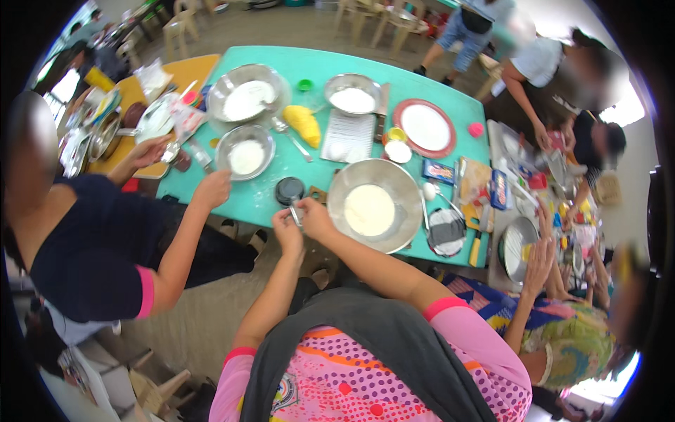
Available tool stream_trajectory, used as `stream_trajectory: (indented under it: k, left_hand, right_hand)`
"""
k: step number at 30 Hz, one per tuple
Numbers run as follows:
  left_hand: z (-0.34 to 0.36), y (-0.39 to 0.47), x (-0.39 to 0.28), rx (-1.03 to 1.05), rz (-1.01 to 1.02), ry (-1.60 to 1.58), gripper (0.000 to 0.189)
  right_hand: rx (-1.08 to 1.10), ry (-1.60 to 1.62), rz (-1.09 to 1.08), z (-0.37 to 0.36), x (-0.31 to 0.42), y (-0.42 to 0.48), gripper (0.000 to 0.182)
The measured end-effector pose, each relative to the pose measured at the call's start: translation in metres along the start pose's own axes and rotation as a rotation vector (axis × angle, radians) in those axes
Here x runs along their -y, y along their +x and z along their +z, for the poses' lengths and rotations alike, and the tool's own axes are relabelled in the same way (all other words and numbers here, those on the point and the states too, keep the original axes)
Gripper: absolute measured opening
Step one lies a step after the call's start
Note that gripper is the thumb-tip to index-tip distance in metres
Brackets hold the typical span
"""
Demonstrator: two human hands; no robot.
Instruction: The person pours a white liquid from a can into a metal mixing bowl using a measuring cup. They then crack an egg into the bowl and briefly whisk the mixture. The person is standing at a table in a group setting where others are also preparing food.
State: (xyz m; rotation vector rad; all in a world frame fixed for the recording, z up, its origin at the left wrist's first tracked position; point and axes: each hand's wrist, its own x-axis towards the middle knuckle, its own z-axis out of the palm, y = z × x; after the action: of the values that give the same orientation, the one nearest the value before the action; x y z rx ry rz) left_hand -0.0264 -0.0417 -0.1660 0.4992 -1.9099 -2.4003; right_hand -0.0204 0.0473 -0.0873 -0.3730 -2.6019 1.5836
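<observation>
My left hand [288, 232] and my right hand [316, 219] meet at the near edge of the turquoise table [245, 208]. Between their fingers is the slim handle [296, 211] of what looks like a dark measuring cup [289, 190]. To the right of my right hand stands a large metal mixing bowl [414, 211] with a pale yellow, creamy mass [369, 210] in it. A small metal bowl of white powder [247, 157] lies beyond the cup to the left. My fingers partly hide the handle.
A co-worker's hand [212, 190] is close on the left, beside a metal spatula [201, 155]. Farther back are an egg tray [349, 126], a yellow bag [302, 124] and a red-rimmed plate [450, 126]. Knives [475, 248] and a pot holder [446, 232] lie right of the bowl.
</observation>
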Motion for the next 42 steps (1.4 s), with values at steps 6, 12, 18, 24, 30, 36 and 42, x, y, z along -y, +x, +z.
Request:
stream_trajectory:
  k: [6, 12, 18, 24, 30, 36, 42]
  left_hand:
    - [-0.028, 0.017, 0.005, 0.189, -0.159, -0.101, 0.025]
    - [-0.021, -0.020, -0.037, 0.265, -0.065, 0.009, 0.035]
    - [-0.007, -0.106, -0.087, 0.516, 0.081, 0.275, 0.018]
    - [0.050, -0.147, -0.116, 0.799, 0.221, 0.411, 0.023]
    - [0.112, -0.181, -0.140, 0.785, 0.553, 0.581, 0.028]
    - [0.156, -0.183, -0.122, 0.934, 0.666, 0.454, 0.010]
    - [0.159, -0.185, -0.106, 0.999, 0.636, 0.480, 0.026]
  right_hand:
    - [0.146, -0.164, -0.081, 0.024, -0.009, 0.009, 0.024]
    - [-0.012, -0.078, -0.273, 0.003, 0.003, -0.022, 0.026]
    - [-0.136, 0.123, -0.380, -0.123, 0.031, -0.097, 0.026]
    - [-0.590, -0.352, 0.163, -0.269, -0.082, -0.093, 0.022]
    - [-0.664, -0.390, 0.438, -0.312, -0.160, -0.045, 0.021]
    - [-0.731, -0.272, 0.049, -0.339, -0.249, -0.005, 0.018]
    - [-0.591, -0.286, 0.150, -0.345, -0.198, 0.019, 0.030]
